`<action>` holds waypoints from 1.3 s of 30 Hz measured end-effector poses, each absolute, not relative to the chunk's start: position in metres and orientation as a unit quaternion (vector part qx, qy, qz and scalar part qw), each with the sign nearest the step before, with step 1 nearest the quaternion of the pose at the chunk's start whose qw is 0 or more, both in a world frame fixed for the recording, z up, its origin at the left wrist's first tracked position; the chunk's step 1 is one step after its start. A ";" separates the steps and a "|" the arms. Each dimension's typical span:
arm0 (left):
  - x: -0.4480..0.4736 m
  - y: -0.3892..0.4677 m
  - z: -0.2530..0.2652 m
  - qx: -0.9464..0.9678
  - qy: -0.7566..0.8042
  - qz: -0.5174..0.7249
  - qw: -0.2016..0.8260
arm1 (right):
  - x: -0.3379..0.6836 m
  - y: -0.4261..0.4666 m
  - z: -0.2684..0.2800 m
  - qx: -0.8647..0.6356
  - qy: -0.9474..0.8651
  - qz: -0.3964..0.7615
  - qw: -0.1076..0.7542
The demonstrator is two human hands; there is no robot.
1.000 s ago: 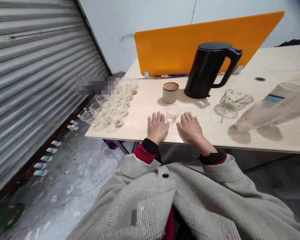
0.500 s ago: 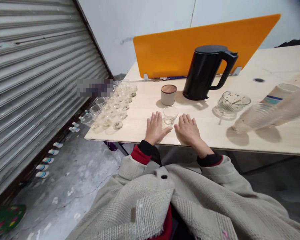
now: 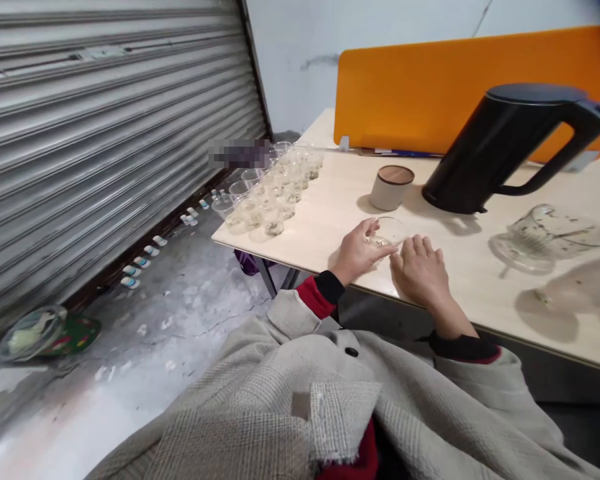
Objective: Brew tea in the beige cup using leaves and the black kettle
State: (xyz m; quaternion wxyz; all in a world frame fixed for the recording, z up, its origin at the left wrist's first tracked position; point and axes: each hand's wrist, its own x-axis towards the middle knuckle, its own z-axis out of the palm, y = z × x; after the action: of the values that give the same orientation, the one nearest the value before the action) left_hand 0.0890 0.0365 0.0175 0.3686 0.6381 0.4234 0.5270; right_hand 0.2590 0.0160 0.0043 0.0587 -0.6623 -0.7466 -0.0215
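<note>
A clear plastic cup stands near the front edge of the table, with a little pale liquid and some dark bits low in it. My left hand curves around its left side, thumb in front and fingers behind. Just to the cup's right, my right hand lies palm down on the table, fingers stretched out and holding nothing. Behind the cup is a pale canister with a wooden lid.
Several similar filled cups crowd the table's left end. A black kettle stands at the right before an orange divider. A glass bowl with dark leaf bits and a blurred stack of cups lie farther right.
My left hand has gone from lying flat beside the cup to closing around it. The right hand stays flat near the cup. The view has turned left.
</note>
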 end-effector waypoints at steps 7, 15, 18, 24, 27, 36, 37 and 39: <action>-0.015 -0.018 0.030 0.590 0.499 0.581 0.255 | 0.261 0.017 0.006 -0.654 -0.754 -0.008 0.059; -0.181 -0.029 0.021 0.399 0.669 0.627 0.004 | 0.259 0.017 0.009 -0.660 -0.750 -0.018 0.041; -0.200 -0.020 0.010 0.387 0.674 0.630 0.007 | 0.260 0.017 0.009 -0.654 -0.755 -0.031 0.042; -0.201 -0.007 -0.010 0.380 0.678 0.629 0.019 | 0.260 0.016 0.010 -0.651 -0.757 -0.059 0.018; -0.200 -0.005 -0.013 0.368 0.688 0.624 0.029 | 0.259 0.015 0.011 -0.653 -0.755 -0.060 0.010; -0.194 -0.005 -0.008 0.357 0.710 0.605 0.048 | 0.258 0.014 0.012 -0.657 -0.753 -0.032 0.020; -0.195 -0.006 -0.007 0.359 0.711 0.602 0.054 | 0.258 0.014 0.013 -0.660 -0.751 -0.024 0.024; -0.195 -0.013 -0.008 0.361 0.711 0.600 0.060 | 0.257 0.015 0.013 -0.665 -0.746 -0.007 0.035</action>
State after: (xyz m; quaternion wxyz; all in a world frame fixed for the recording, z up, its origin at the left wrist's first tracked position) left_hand -0.1945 -0.0129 -0.0075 0.0600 0.3611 0.7110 0.6004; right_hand 0.2571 0.0149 0.0129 0.0351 -0.6648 -0.7462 -0.0065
